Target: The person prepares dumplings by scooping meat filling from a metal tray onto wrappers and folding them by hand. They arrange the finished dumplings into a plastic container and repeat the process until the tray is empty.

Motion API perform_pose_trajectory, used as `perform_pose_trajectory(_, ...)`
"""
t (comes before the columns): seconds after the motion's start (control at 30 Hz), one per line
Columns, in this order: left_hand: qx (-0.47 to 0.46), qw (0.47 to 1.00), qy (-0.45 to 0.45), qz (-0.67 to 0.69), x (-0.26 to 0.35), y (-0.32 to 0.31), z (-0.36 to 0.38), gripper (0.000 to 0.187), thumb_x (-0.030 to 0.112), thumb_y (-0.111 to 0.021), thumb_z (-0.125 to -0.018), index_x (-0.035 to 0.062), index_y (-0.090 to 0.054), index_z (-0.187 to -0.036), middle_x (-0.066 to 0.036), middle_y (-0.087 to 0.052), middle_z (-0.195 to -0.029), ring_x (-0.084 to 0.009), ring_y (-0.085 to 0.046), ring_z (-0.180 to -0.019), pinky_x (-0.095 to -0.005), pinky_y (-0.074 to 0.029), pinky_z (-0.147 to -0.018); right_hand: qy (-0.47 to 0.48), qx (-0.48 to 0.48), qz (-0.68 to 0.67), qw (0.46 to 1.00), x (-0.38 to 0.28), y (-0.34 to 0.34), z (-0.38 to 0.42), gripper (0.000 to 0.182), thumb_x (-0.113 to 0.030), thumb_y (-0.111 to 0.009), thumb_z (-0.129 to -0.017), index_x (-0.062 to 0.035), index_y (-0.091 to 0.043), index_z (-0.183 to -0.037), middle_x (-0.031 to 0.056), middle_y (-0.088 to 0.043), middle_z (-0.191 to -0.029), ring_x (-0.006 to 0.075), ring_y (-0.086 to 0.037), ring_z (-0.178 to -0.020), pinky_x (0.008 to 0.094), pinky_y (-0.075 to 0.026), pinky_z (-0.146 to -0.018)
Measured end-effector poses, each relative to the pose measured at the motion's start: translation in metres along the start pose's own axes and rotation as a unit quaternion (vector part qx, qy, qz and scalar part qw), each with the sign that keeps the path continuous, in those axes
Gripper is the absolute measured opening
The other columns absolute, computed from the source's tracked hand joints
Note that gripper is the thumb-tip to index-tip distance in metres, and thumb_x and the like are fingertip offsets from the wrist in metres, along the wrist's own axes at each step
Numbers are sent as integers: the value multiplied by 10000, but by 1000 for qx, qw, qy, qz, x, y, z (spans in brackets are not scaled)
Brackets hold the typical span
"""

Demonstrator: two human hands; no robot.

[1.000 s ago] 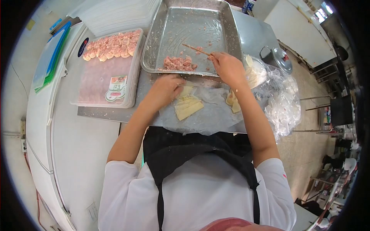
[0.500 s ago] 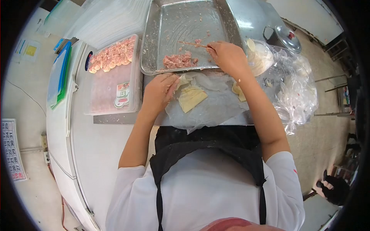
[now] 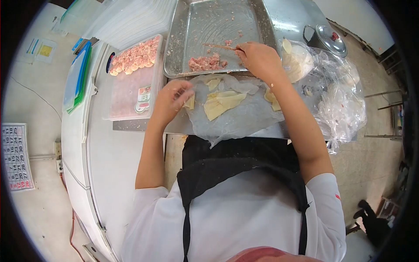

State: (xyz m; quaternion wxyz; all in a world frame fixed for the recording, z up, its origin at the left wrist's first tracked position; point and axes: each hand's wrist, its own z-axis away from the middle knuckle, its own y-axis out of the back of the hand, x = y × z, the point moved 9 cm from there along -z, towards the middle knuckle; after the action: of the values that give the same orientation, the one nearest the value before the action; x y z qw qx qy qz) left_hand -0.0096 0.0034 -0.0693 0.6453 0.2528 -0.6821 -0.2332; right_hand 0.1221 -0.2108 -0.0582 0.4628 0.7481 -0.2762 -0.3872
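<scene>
My right hand (image 3: 260, 59) is closed around a thin, flat wooden stick (image 3: 220, 46), which reaches left over a metal tray (image 3: 174, 69). Inside the tray, a small heap of pink minced meat (image 3: 206, 63) lies below the stick. Left of the plastic sheet, my left hand (image 3: 172, 99) has its fingers apart and partly curled, blurred by motion. A pale yellow wrapper piece (image 3: 189, 103) shows right by its fingertips. Between my hands, thin yellow dough wrappers (image 3: 215, 109) overlap on the clear plastic sheet (image 3: 235, 125). More wrappers (image 3: 273, 98) sit under my right forearm.
A lidded plastic container (image 3: 128, 98) at left holds rows of pink meat pieces (image 3: 135, 56). Stacked clear plastic lids or boxes (image 3: 131, 17) stand behind it. At right are plastic bags (image 3: 340, 98) and a lidded pot (image 3: 327, 40). A person's dark-clothed legs (image 3: 371, 222) appear far right.
My left hand has moved left and down, away from the tray rim. A folded wrapper now shows on top of the middle one. My right hand keeps its hold on the stick.
</scene>
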Motion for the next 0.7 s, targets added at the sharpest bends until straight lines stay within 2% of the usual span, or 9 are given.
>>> perform_pose_trajectory(0.07, -20, 974, -55, -218, -13, -13, 10, 217, 149, -637, -912, 19, -664, -1084, -73, -658, -1031, -149, -610, -941, -280, -484, -789, 2, 5, -2, 1000, 1, 0, 0, 292, -314, -526, -949, -95, -697, -1039, 116, -687, -959, 338, -654, -867, 442, -516, -740)
perform_pose_trajectory(0.2, -18, 969, 5, -247, -37, -8, 10, 200, 164, -639, -919, 10, -678, -1041, -57, -662, -1023, -112, -593, -940, -262, -475, -800, 4, 7, 0, 1000, 1, -1, 0, 280, -310, -529, -946, -114, -696, -1055, 109, -688, -965, 332, -655, -869, 442, -517, -738)
perform_pose_trajectory(0.3, 66, 995, 45, -63, 3, 18, 12, 176, 156, -620, -927, 15, -691, -1007, -52, -663, -1001, -108, -591, -921, -254, -471, -793, 7, 12, -3, 1000, 2, -1, 0, 277, -310, -533, -942, -119, -698, -1057, 106, -689, -967, 330, -656, -875, 441, -517, -740)
perform_pose_trajectory(0.37, 49, 993, -67, 81, 45, 14, 7, 169, 149, -621, -920, 14, -677, -1005, -64, -659, -929, -157, -612, -843, -272, -484, -774, 2, 6, -2, 1000, 1, -1, 0, 279, -311, -534, -941, -119, -698, -1058, 108, -690, -966, 331, -655, -876, 440, -517, -740)
perform_pose_trajectory(0.5, -20, 995, -92, 35, 37, -19, -11, 174, 169, -600, -943, 21, -687, -975, -31, -663, -934, -134, -608, -818, -263, -495, -738, -4, 5, -4, 1000, 1, 0, 1, 286, -319, -534, -941, -119, -701, -1058, 110, -691, -961, 335, -653, -873, 440, -516, -742)
perform_pose_trajectory(0.53, -29, 992, -53, 114, 30, -21, -16, 195, 180, -579, -957, 19, -678, -1003, -37, -661, -957, -135, -614, -831, -264, -504, -731, -4, 7, 0, 1000, 2, 1, -1, 286, -319, -534, -941, -119, -701, -1058, 110, -691, -961, 335, -653, -873, 440, -516, -742)
perform_pose_trajectory(0.6, -43, 980, -18, 194, 25, -24, -23, 216, 192, -558, -971, 16, -668, -1031, -42, -660, -981, -136, -619, -844, -264, -513, -724, -3, 3, 3, 1000, 2, 0, 0, 289, -321, -534, -941, -115, -700, -1058, 109, -689, -967, 338, -651, -870, 439, -514, -742)
perform_pose_trajectory(0.67, -16, 894, 36, 447, 19, -18, -22, 263, 206, -524, -986, -8, -619, -1106, -61, -653, -1007, -131, -630, -861, -269, -529, -721, -9, 1, 7, 1000, 3, -1, 1, 290, -321, -533, -942, -114, -699, -1059, 109, -688, -970, 339, -650, -869, 438, -513, -741)
perform_pose_trajectory(0.7, -21, 884, 64, 462, 12, -19, -23, 312, 223, -504, -991, -39, -570, -1148, -78, -654, -1002, -146, -643, -871, -297, -541, -717, -10, 2, 6, 1000, 2, -1, 0, 291, -320, -531, -943, -112, -698, -1059, 109, -686, -974, 340, -648, -869, 438, -512, -741)
